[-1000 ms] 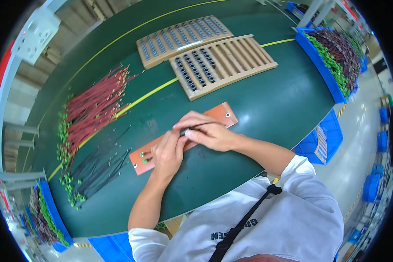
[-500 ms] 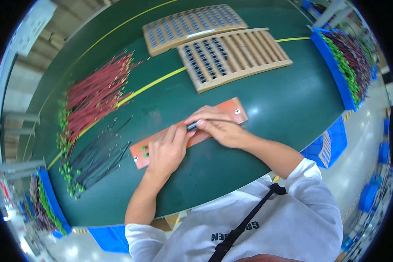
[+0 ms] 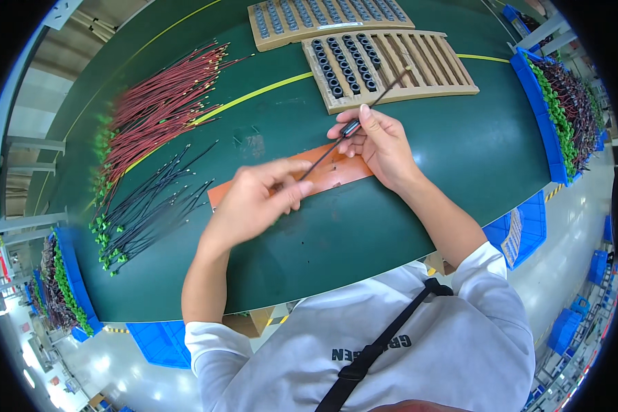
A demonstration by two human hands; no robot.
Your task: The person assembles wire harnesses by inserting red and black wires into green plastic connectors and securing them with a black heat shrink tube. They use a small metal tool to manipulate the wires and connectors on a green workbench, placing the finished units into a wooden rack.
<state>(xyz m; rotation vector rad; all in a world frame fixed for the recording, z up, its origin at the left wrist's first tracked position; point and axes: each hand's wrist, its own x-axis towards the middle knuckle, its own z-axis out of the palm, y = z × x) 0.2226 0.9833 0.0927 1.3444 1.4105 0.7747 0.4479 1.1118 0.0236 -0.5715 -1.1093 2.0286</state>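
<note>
A thin black wire (image 3: 325, 155) runs at a slant between my hands, threaded with a small black cylinder (image 3: 350, 128). My left hand (image 3: 257, 199) is closed, pinching the lower end of the wire between thumb and fingers. The fingers of my right hand (image 3: 384, 144) close round the cylinder and the wire beside it. Past the right thumb the wire's free end sticks up to a pale tip. Below both hands lies an orange board (image 3: 340, 172), partly covered by them. Its left end is mostly hidden by my left hand.
A slotted tray (image 3: 432, 93) with several rows of black cylinders stands beyond the board, another filled tray (image 3: 316, 34) behind it. Red wires (image 3: 172, 93) and black wires (image 3: 151, 209) with green ends lie left. Blue bins (image 3: 546, 113) of wires hang at the sides.
My hands have lifted off the board and moved apart, the right one up and to the right. The wire with the cylinder is now stretched between them. The whole view has shifted a little.
</note>
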